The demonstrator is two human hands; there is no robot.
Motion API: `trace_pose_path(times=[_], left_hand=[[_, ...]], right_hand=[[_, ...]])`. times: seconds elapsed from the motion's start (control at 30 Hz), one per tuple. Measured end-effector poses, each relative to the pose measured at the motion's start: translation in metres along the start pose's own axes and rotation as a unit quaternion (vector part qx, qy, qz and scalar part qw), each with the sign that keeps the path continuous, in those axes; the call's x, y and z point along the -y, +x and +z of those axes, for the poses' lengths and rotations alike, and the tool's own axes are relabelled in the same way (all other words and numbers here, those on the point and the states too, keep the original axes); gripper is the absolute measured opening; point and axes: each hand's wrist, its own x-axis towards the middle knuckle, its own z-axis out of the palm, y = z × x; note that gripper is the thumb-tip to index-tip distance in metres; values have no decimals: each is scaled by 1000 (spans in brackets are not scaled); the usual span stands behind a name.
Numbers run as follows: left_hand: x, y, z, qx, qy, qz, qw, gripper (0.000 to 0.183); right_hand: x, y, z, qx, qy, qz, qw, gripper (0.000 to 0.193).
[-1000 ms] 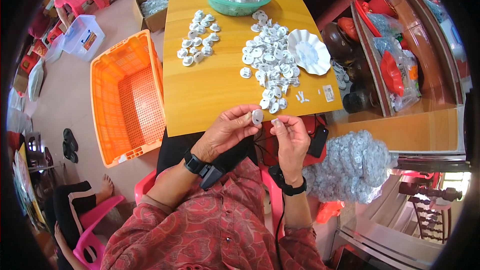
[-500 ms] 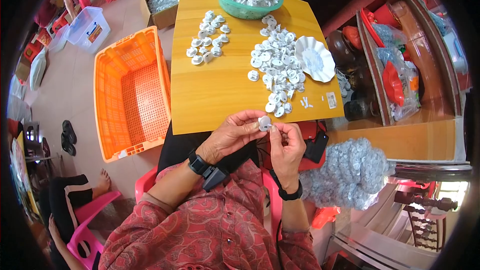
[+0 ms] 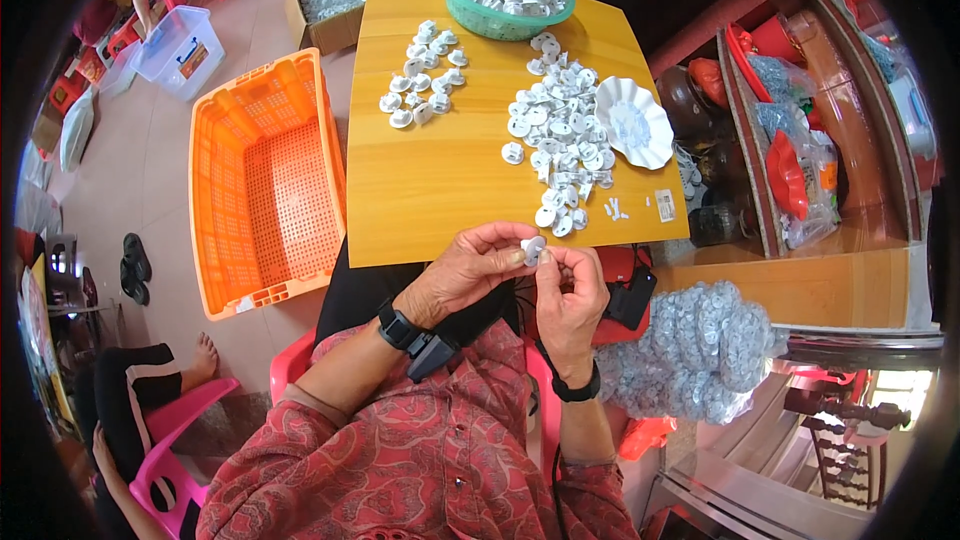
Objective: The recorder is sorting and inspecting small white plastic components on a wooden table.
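Left hand and right hand, fingers closed in a pinch, share one small white plastic piece just below the wooden table edge: apparently light, rigid, smooth, best gripped at its rim.

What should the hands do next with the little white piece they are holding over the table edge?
Probably finish pressing it together, then set it on the smaller group of white pieces. The left hand and right hand both pinch one small white piece by the fingertips, near the edge of the wooden table. The larger heap on the right looks like the supply.
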Motion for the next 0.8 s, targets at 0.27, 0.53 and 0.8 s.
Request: trace_pose_path(times=[0.27, 0.53, 0.8], left_hand=[[-4, 0, 5, -15, 90, 31, 995, 28], [-5, 0, 3, -30, 123, 40, 991, 29], [-13, -3, 0, -37, 143, 37, 988, 29]], right_hand=[[-2, 1, 1, 8, -45, -32, 998, 10], [-4, 2, 7, 18, -56, -50, 997, 11], [-7, 4, 6, 60, 50, 15, 997, 10]])
